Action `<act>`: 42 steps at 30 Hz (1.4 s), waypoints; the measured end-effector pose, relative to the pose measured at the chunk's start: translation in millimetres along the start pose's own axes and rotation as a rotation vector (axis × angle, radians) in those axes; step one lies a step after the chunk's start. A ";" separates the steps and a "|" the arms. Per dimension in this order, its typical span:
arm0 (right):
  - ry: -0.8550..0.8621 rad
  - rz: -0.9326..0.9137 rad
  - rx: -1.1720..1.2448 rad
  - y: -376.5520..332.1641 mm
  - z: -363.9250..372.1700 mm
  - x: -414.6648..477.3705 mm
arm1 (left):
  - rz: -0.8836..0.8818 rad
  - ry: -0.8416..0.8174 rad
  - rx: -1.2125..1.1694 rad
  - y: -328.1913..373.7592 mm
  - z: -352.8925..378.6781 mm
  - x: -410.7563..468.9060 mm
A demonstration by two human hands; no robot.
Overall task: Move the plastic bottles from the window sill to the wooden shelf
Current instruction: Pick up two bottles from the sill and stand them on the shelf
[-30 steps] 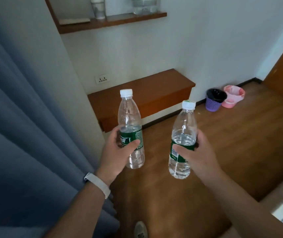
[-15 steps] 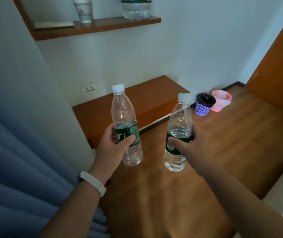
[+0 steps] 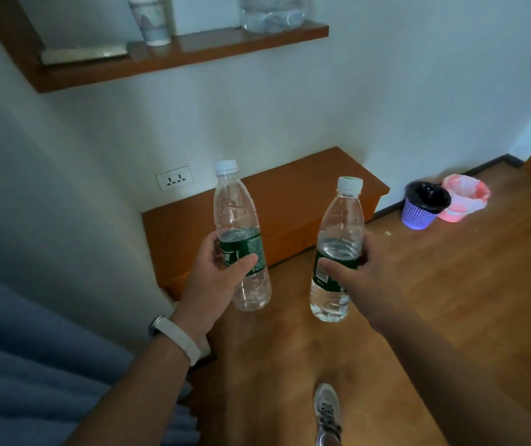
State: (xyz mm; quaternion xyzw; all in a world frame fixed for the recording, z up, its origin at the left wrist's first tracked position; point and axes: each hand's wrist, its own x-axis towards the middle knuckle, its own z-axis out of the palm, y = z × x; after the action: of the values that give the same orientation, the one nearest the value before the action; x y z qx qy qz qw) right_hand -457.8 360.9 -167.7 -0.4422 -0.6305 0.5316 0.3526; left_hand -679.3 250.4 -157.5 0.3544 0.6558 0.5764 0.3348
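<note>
We hold two clear plastic bottles with white caps and green labels, both off any surface, above the wooden floor [image 3: 451,284]. The left bottle [image 3: 241,239] stands nearly upright in our left hand [image 3: 216,284], fingers and thumb wrapped around its label band; water fills roughly its lower half. The right bottle [image 3: 338,252] tilts slightly, cap leaning to the right, and our right hand [image 3: 364,278] grips it at the label from the right side. The two bottles are apart, not touching. A white wristband [image 3: 177,339] sits on the left wrist. Behind the bottles, a low brown wooden counter [image 3: 306,188] runs along the white wall, with a white wall socket [image 3: 174,178] just above its left end. Higher on the wall, a brown wooden shelf [image 3: 177,56] carries a white cup [image 3: 151,20], a clear plastic container [image 3: 270,14] and a flat pale item we cannot identify. To the right on the floor, a purple mesh bin [image 3: 422,207] touches a pink bin [image 3: 463,201]. A blue curtain [image 3: 32,365] hangs at lower left. One grey shoe [image 3: 327,413] shows at the bottom.
</note>
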 end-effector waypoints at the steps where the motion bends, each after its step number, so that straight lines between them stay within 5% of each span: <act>1: -0.005 -0.004 0.002 0.2 -6.4 16.4 | -0.023 0.013 0.005 0.2 9.8 11.9; 18: -0.191 -0.003 -0.060 1.4 -64.0 190.1 | -0.107 0.169 0.081 15.4 98.6 137.2; 42: -0.324 0.057 -0.223 -1.1 105.0 385.1 | -0.271 0.221 -0.050 -62.0 -17.6 320.3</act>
State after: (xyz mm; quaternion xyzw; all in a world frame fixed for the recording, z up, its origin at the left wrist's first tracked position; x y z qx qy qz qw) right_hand -692.8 682.4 -196.0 -0.4049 -0.7212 0.5323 0.1804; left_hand -867.1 508.6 -226.9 0.1889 0.7160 0.5773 0.3442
